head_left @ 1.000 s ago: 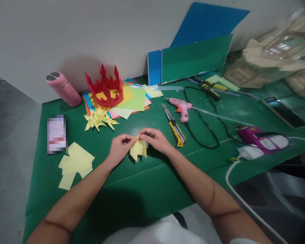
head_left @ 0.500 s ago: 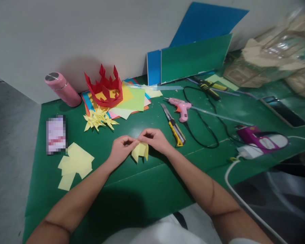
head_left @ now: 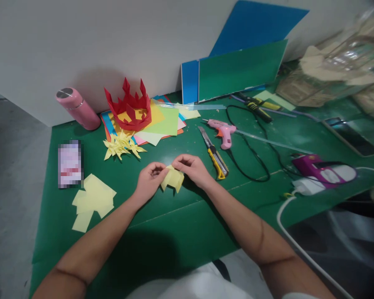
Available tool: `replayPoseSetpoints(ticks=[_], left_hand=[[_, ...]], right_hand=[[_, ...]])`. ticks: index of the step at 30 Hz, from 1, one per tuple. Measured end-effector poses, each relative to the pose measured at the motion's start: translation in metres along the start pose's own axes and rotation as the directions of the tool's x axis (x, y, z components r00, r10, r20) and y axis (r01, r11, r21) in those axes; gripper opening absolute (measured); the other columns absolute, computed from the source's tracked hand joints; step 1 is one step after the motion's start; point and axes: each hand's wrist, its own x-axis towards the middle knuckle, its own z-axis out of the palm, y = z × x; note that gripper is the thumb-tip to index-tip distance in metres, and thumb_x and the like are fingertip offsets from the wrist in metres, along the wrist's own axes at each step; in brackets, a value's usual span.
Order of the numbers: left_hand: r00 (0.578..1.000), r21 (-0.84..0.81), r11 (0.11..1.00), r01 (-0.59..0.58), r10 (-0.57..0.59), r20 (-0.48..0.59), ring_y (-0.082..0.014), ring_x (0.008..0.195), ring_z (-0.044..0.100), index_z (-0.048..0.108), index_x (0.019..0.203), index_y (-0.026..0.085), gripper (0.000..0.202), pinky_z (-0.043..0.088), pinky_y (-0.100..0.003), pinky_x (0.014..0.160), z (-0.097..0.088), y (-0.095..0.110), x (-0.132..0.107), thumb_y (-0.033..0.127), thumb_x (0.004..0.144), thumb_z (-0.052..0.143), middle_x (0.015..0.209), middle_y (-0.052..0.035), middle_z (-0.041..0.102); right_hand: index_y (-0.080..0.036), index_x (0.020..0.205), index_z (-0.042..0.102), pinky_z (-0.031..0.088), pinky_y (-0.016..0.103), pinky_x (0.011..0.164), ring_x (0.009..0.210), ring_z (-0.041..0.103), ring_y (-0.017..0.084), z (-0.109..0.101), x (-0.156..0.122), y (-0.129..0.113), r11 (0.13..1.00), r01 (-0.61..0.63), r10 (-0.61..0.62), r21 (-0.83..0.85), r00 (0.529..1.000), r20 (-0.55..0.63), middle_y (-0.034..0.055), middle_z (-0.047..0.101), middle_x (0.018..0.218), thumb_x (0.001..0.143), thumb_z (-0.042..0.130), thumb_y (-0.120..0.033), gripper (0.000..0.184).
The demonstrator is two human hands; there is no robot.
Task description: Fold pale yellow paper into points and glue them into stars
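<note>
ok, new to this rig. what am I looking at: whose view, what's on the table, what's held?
No robot here: a person works bare-handed, seen by one camera worn on their head that looks forward and down. The left hand and right hand pinch a folded yellow paper between them. On the green table are loose yellow sheets, small folded yellow pieces, a red paper crown on coloured sheets, a utility knife, a pink glue gun and a pink bottle.

Green tabletop (head_left: 162, 216) against a pale wall (head_left: 143, 37), grey floor (head_left: 9, 187) beside.
</note>
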Motion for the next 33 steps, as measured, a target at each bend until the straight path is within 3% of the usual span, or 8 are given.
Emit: replayPoseSetpoints(ticks=[6, 15, 22, 33], left_hand=[[1.000, 0.008, 1.000, -0.012, 0.012, -0.027, -0.0081, 0.055, 0.052, 0.056, 0.080, 0.017, 0.029, 0.044, -0.019, 0.053, -0.0015, -0.0031, -0.0002, 0.043, 0.073, 0.068, 0.068, 0.0019, 0.059], [0.997, 0.173, 0.983, -0.061, 0.068, -0.037, -0.0140, 0.073, 0.062, 0.067, 0.078, 0.017, 0.022, 0.049, -0.027, 0.073, -0.0046, -0.0044, 0.0022, 0.038, 0.072, 0.070, 0.079, -0.0030, 0.068], [0.990, -0.058, 0.993, 0.104, -0.109, -0.089, -0.0113, 0.063, 0.062, 0.068, 0.080, 0.014, 0.034, 0.052, -0.024, 0.063, -0.0040, -0.0031, 0.0028, 0.041, 0.063, 0.078, 0.076, -0.0036, 0.071], [0.984, 0.051, 0.997, 0.052, -0.043, -0.171, -0.0110, 0.058, 0.060, 0.072, 0.078, 0.015, 0.022, 0.050, -0.022, 0.056, -0.0051, 0.0036, 0.0026, 0.034, 0.067, 0.073, 0.068, -0.0021, 0.071]], right_hand=[[-0.018, 0.072, 0.062, 0.043, 0.024, 0.061, 0.061, 0.053, 0.009, 0.0004, -0.0007, -0.0035, 0.998, -0.020, 0.024, -0.063, 0.998, 0.065, -0.0011, 0.062, 0.067, 0.069, 0.072, -0.045, 0.029], [-0.017, 0.072, 0.062, 0.037, 0.022, 0.053, 0.056, 0.046, 0.008, 0.0017, -0.0013, 0.0009, 0.983, 0.011, 0.007, -0.182, 0.995, 0.101, -0.0029, 0.055, 0.063, 0.068, 0.073, -0.046, 0.032], [-0.018, 0.068, 0.061, 0.040, 0.023, 0.058, 0.058, 0.048, 0.008, -0.0031, 0.0009, -0.0025, 0.993, 0.033, -0.036, -0.113, 0.999, -0.019, -0.0027, 0.057, 0.064, 0.067, 0.074, -0.047, 0.032], [-0.018, 0.066, 0.062, 0.042, 0.024, 0.057, 0.058, 0.051, 0.009, -0.0049, 0.0023, 0.0019, 0.991, 0.049, -0.059, -0.127, 0.995, -0.077, -0.0012, 0.060, 0.064, 0.067, 0.074, -0.043, 0.028]])
